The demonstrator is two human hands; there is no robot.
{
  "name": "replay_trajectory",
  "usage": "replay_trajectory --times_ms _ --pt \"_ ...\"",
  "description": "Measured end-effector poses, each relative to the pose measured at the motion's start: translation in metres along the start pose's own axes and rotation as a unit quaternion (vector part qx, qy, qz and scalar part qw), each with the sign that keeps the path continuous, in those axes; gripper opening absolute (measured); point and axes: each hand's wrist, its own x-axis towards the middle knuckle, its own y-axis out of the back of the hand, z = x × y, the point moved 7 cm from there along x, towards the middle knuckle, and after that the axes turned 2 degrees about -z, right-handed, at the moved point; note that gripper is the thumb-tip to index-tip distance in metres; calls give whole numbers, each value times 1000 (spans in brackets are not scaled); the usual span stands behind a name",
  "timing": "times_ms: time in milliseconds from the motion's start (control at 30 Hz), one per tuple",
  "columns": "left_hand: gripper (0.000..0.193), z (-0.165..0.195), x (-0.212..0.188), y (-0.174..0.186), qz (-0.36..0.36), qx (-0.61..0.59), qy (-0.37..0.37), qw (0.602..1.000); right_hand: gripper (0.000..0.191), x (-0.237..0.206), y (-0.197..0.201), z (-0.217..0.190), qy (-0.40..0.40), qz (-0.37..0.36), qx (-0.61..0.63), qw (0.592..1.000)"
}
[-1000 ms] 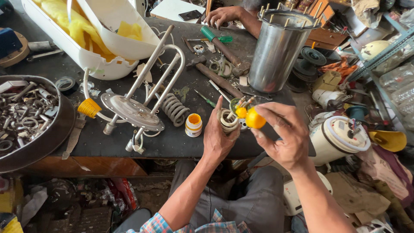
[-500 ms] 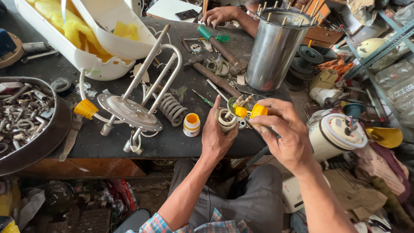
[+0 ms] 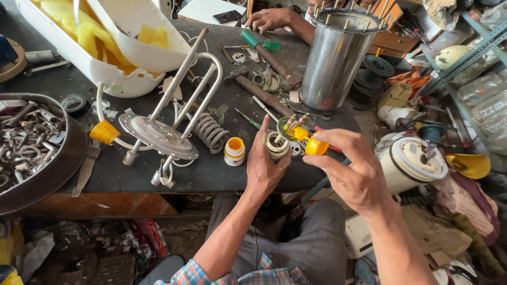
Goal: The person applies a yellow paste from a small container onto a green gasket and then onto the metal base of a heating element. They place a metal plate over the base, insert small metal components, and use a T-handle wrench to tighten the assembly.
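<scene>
My left hand (image 3: pixel 266 163) grips a small coil-and-plate part (image 3: pixel 280 141) with metal pins sticking up, held just over the dark workbench's (image 3: pixel 211 174) front edge. My right hand (image 3: pixel 351 169) pinches a small yellow-orange cap (image 3: pixel 316 146) beside that part, almost touching it. A small white pot with a yellow lid (image 3: pixel 234 151) stands on the bench left of my left hand. A grey metal spring (image 3: pixel 209 132) lies further left of the pot.
A heating element on a round metal flange (image 3: pixel 163 132) lies at the bench's centre-left. A steel cylinder (image 3: pixel 335 58) stands at the back right, with hammers (image 3: pixel 264 95) beside it. A pan of metal scrap (image 3: pixel 31 142) sits left. Another person's hand (image 3: pixel 269 18) rests at the far edge.
My right hand has brought the yellow cap slightly down and closer to the part in my left hand. The view has shifted a little.
</scene>
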Motion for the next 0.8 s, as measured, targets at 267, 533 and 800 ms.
replay_trajectory --times_ms 267,533,800 --pt "93 1 0 0 0 0 -8 1000 37 -12 -4 6 20 16 -11 1000" --pt "93 -1 2 1 -3 -2 -4 1000 26 -17 -14 33 -128 53 117 983" --pt "93 -2 2 1 -8 -29 9 1000 21 3 -18 55 -148 45 176 972"
